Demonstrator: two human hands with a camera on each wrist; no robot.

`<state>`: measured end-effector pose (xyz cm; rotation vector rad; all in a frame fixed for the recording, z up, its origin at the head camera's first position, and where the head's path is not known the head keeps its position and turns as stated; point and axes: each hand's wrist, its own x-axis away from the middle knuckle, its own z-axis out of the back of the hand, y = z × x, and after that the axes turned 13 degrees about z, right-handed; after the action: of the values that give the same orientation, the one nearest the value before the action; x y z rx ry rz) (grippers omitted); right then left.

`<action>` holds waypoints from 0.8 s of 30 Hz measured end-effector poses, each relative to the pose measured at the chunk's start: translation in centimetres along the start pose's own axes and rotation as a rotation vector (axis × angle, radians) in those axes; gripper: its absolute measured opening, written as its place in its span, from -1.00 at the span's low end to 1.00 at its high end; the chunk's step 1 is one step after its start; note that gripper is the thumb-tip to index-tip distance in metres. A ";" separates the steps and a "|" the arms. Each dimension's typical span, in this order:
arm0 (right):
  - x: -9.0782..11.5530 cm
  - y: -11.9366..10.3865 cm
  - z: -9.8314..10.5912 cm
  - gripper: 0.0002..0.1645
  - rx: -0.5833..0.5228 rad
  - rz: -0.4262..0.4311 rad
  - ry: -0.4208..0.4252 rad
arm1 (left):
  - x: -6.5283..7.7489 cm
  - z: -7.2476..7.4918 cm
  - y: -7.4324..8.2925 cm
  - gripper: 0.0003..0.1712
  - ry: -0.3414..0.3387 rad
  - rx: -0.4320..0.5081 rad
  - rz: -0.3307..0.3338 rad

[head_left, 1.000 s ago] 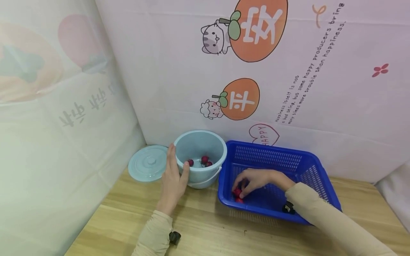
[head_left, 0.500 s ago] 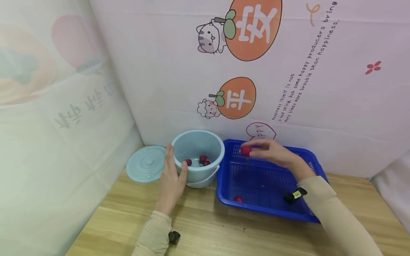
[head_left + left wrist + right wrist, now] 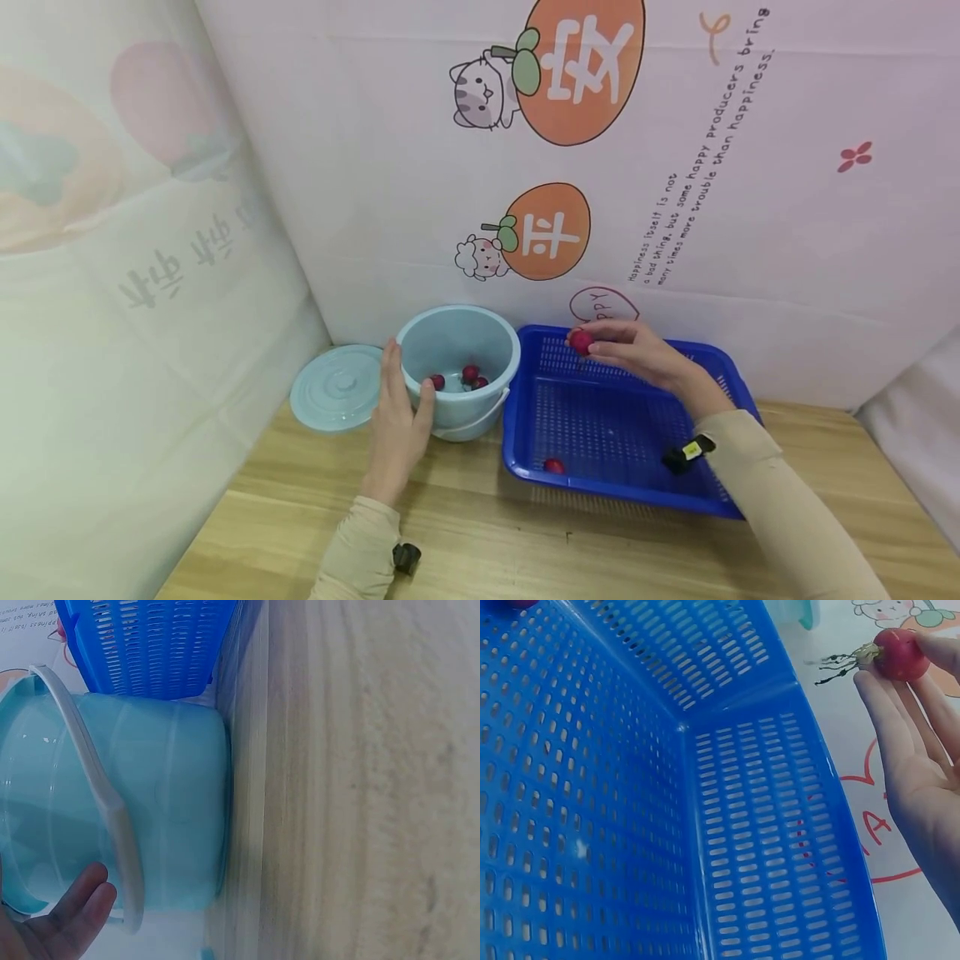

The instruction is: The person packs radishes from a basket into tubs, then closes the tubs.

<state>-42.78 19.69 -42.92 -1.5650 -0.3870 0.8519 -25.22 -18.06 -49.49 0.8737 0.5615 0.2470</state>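
Observation:
My right hand (image 3: 637, 354) pinches a round red radish (image 3: 581, 342) above the back of the blue basket (image 3: 633, 496). In the right wrist view, dark withered stalks trail from the pale end of the radish (image 3: 904, 656). Another radish (image 3: 553, 466) lies in the basket by its front left corner. To the left stands a light blue bucket (image 3: 468, 410) with several radishes (image 3: 470, 373) on its bottom. My left hand (image 3: 397, 425) rests against the bucket's left side, fingers extended. In the left wrist view, its fingertips (image 3: 94, 877) are beside the bucket's pale handle (image 3: 112, 802).
A round light blue lid (image 3: 337, 387) lies left of the bucket, partly behind my left hand. The wooden table (image 3: 480, 542) runs up to a printed white cloth (image 3: 375, 167) behind the basket and bucket. More cloth hangs on the left.
My right hand has lifted one radish from the basket's front left and raised it to the back rim. The left hand stays at the bucket. The head view has shifted slightly.

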 end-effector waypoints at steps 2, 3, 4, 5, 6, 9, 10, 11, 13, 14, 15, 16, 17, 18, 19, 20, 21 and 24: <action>-0.1 0.2 -0.3 -0.59 0.010 -0.007 -0.004 | 0.0 0.0 0.0 -0.12 0.003 -0.003 0.001; -0.2 0.3 -0.5 -0.58 0.015 -0.009 -0.012 | 0.0 -0.1 0.0 -0.12 0.004 -0.001 0.001; -0.3 0.3 -0.8 -0.58 0.019 -0.014 -0.018 | 0.0 -0.1 0.0 -0.12 0.006 -0.001 0.001; -0.4 0.4 -1.0 -0.58 0.023 -0.021 -0.026 | 0.0 -0.1 0.0 -0.12 0.007 0.001 0.000; -0.6 0.5 -1.4 -0.57 0.029 -0.025 -0.037 | 0.0 -0.1 0.0 -0.12 0.008 0.002 0.000; -1.2 0.8 -2.5 -0.55 0.033 -0.021 -0.069 | 0.0 -0.1 0.0 -0.13 0.013 0.003 -0.005; -1.4 0.8 -3.0 -0.54 0.034 -0.017 -0.074 | 0.0 -0.1 0.0 -0.12 0.015 0.003 -0.005; -1.7 0.8 -3.5 -0.54 0.029 -0.007 -0.079 | 0.0 -0.1 0.0 -0.13 0.016 0.003 -0.006; -2.3 0.8 -4.7 -0.53 0.005 0.003 -0.066 | 0.1 -0.1 0.0 -0.13 0.014 -0.001 -0.005; -2.6 0.7 -5.3 -0.54 -0.009 0.006 -0.049 | 0.1 -0.1 0.0 -0.12 0.010 -0.003 -0.004; -2.9 0.6 -5.9 -0.54 -0.024 0.005 -0.028 | 0.1 -0.1 0.0 -0.12 0.005 -0.005 -0.002; -3.3 0.5 -6.6 -0.54 -0.042 0.003 -0.009 | 0.2 -0.1 0.0 -0.12 0.002 -0.006 0.001; -3.8 0.5 -7.3 -0.53 -0.065 0.004 0.003 | 0.2 -0.1 0.0 -0.12 0.001 -0.006 0.002; -4.2 0.4 -7.9 -0.52 -0.082 0.005 0.015 | 0.2 -0.1 0.0 -0.12 0.002 -0.007 0.005; -4.7 0.5 -8.5 -0.51 -0.091 0.006 0.022 | 0.2 0.0 0.0 -0.12 0.004 -0.006 0.005; -5.2 0.5 -9.1 -0.49 -0.094 0.009 0.020 | 0.2 0.1 0.0 -0.12 0.006 -0.005 0.005; -5.7 0.6 -9.6 -0.47 -0.096 0.009 0.019 | 0.2 0.1 0.0 -0.12 0.007 -0.003 0.004; -6.6 0.7 -11.0 -0.42 -0.091 0.004 0.023 | 0.3 0.2 0.0 -0.12 0.007 0.000 -0.003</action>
<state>-39.63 7.32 -41.93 -1.6588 -0.4111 0.8292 -24.87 -18.09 -49.47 0.8718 0.5697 0.2472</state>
